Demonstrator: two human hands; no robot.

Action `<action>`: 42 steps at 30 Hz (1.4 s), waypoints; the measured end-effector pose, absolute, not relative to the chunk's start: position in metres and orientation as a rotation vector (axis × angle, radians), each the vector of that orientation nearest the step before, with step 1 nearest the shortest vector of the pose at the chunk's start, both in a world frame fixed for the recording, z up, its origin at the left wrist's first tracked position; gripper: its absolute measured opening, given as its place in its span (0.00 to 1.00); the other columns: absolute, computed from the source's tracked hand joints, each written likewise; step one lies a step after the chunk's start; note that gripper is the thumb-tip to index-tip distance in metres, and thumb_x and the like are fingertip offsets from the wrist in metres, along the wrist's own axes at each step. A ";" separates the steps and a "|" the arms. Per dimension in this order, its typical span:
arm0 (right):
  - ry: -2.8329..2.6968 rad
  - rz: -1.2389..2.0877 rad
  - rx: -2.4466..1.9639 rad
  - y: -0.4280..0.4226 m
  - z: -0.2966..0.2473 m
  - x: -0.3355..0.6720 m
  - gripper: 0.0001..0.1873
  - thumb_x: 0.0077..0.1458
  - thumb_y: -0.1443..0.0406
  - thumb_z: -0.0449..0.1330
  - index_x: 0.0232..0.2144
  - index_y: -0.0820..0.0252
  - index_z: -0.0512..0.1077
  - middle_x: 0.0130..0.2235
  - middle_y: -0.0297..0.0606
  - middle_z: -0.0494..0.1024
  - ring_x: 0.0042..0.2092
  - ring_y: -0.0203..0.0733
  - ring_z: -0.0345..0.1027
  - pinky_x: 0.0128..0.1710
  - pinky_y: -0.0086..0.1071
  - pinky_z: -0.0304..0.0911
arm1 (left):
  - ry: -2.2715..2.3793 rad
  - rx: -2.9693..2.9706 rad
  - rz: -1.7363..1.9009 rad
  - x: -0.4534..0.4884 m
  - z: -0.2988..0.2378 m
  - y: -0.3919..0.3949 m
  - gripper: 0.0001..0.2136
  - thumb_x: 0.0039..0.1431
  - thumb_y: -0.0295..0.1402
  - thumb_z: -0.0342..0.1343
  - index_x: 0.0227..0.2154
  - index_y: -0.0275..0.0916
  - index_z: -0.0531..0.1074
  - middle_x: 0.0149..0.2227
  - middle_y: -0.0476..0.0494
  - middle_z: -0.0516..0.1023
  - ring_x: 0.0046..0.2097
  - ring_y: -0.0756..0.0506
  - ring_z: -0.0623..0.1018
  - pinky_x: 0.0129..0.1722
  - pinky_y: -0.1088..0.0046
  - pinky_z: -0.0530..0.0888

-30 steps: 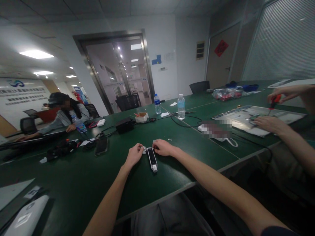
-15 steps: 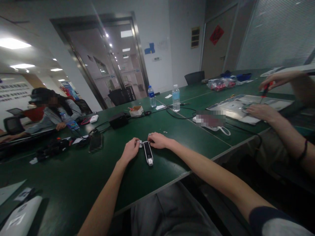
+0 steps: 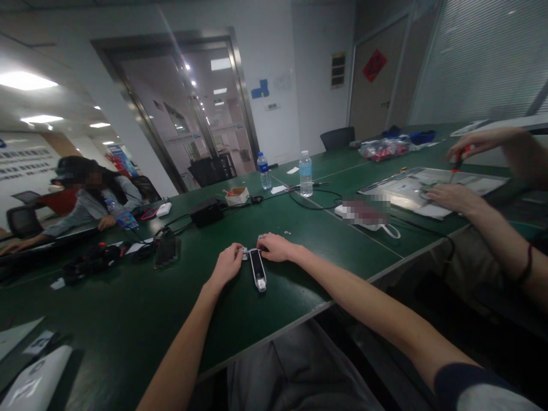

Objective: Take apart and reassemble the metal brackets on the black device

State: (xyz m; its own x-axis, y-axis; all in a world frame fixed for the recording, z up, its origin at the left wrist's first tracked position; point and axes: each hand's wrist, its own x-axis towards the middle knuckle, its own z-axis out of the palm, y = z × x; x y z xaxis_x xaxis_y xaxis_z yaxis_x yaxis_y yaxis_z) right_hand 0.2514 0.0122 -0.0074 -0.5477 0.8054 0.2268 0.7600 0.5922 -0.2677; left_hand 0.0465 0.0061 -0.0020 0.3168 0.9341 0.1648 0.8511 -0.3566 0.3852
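The device [image 3: 258, 270] lies flat on the table [image 3: 128, 319], dark face up with a white rim, between the person's two hands and nearer the right. Its long axis runs away from the person, nearly straight ahead, leaning a little left at the far end. The narrower, pale tip points back toward the person and slightly right; the wider end faces the far side.

The left hand [image 3: 229, 262] has its fingertips closed on a small white piece [image 3: 245, 253] just left of the device's far end. The right hand [image 3: 276, 248] is curled at that end's right side, fingertips against or just beside it; whether they clamp anything, I cannot tell.

Two bottles [image 3: 305, 176] [image 3: 264, 172] stand upright well beyond. At right, another person's hand holds a screwdriver [image 3: 457, 158], its shaft tilted downward.
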 end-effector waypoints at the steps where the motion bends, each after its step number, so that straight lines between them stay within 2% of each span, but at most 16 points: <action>1: -2.500 0.201 -1.273 0.012 -0.007 0.251 0.10 0.56 0.67 0.56 0.40 0.62 0.73 0.43 0.44 0.73 0.43 0.43 0.68 0.41 0.31 0.60 | 1.632 2.354 0.531 0.046 -0.002 0.006 0.12 0.64 0.34 0.44 0.44 0.36 0.69 0.40 0.40 0.77 0.41 0.45 0.76 0.39 0.71 0.71; 27: -2.502 0.209 -1.286 0.008 -0.003 0.251 0.10 0.56 0.67 0.56 0.41 0.62 0.73 0.43 0.45 0.73 0.43 0.43 0.68 0.40 0.31 0.60 | 1.617 2.408 0.497 0.047 -0.002 0.006 0.13 0.64 0.34 0.43 0.44 0.36 0.69 0.40 0.40 0.77 0.41 0.44 0.76 0.41 0.69 0.71; 42: -2.536 0.196 -1.278 0.009 -0.004 0.252 0.11 0.57 0.66 0.55 0.41 0.62 0.73 0.43 0.45 0.73 0.43 0.44 0.68 0.43 0.34 0.60 | 1.621 2.476 0.461 0.048 -0.004 0.007 0.12 0.64 0.33 0.43 0.43 0.36 0.69 0.38 0.40 0.77 0.39 0.44 0.76 0.40 0.69 0.70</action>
